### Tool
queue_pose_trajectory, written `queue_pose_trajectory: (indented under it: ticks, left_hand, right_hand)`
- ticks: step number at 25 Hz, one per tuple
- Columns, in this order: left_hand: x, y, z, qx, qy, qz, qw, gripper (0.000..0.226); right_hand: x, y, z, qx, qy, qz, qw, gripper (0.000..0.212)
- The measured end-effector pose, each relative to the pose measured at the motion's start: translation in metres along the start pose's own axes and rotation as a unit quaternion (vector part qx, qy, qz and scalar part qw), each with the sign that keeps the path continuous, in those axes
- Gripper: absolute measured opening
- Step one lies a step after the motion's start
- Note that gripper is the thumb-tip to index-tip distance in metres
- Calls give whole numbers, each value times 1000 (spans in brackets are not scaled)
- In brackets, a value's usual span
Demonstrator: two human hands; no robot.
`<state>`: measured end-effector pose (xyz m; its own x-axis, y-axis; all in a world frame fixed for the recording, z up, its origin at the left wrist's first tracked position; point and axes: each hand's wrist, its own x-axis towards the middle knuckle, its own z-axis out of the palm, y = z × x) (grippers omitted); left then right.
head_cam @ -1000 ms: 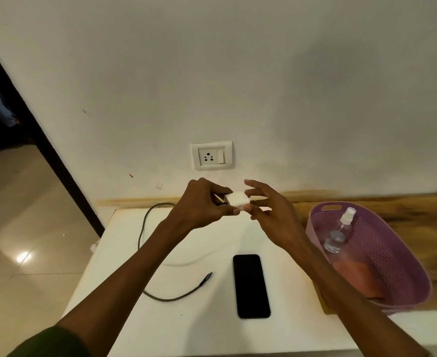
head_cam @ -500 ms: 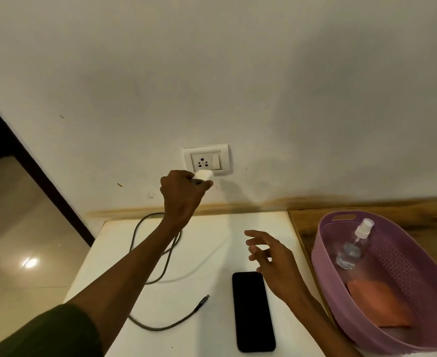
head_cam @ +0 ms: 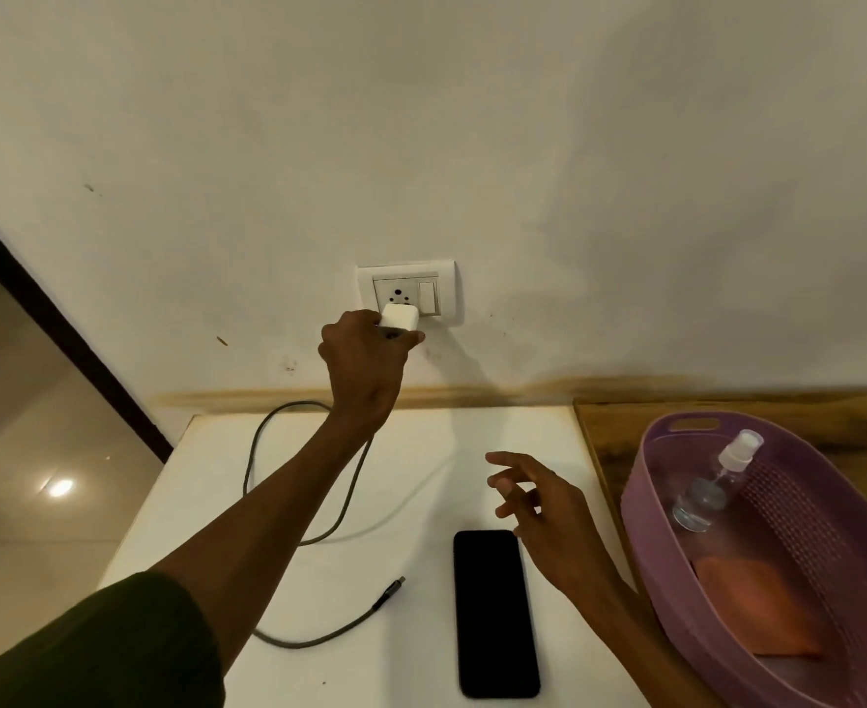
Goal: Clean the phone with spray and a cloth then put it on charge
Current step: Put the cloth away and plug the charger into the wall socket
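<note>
My left hand (head_cam: 365,360) grips a white charger plug (head_cam: 400,317) and holds it against the lower part of the wall socket (head_cam: 406,294). A grey cable (head_cam: 263,452) runs from that hand across the white table (head_cam: 498,426); its free end (head_cam: 393,587) lies left of the black phone (head_cam: 492,613). The phone lies flat, screen up. My right hand (head_cam: 538,508) hovers just above and right of the phone's top, fingers loosely spread, holding nothing.
A purple plastic basket (head_cam: 641,523) stands at the right on a wooden surface (head_cam: 830,416). Inside it lie a clear spray bottle (head_cam: 712,482) and an orange cloth (head_cam: 758,605). A dark door frame (head_cam: 64,329) and tiled floor are at the left.
Both hands held the plug over the table a second ago. My left hand has since carried it up to the socket, and my right hand has dropped toward the phone.
</note>
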<state>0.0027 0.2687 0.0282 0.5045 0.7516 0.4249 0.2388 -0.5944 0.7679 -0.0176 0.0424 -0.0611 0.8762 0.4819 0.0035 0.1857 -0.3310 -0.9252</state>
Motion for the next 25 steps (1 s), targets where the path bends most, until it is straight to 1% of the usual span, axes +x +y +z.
queue_pose_trajectory:
  ticks: [2,7,11,14,17,19,21,23,25]
  left_hand:
    - [-2,-1,1,1,13,-4,1000,42]
    - [-1,-3,4,16,6,-6,1000,40]
    - [4,6,8,12,16,-23,1000,39]
    - [13,12,12,23,1,-32,999,42]
    - [26,13,13,9,-15,-61,998,56]
    - [28,14,15,15,-25,-63,998,62]
    - [27,14,14,18,-28,-75,997,63]
    - [24,13,13,27,-31,-82,996,62]
    - [15,11,13,59,-44,-46,996,54]
  right_hand:
    - [1,-1,-1,-3,5,-3,1000,26]
    - [4,-4,-5,1,9,-5,1000,26]
    - [7,-1,-4,-9,1,-5,1000,28]
    - [12,2,-1,-22,2,-6,1000,27]
    - [14,3,2,-79,30,-36,996,28]
    - [13,7,5,-134,37,-60,988,32]
    - [11,10,11,-187,21,-70,980,38]
    - [13,12,13,-211,9,-57,976,44]
    - [13,13,14,-215,4,-41,976,48]
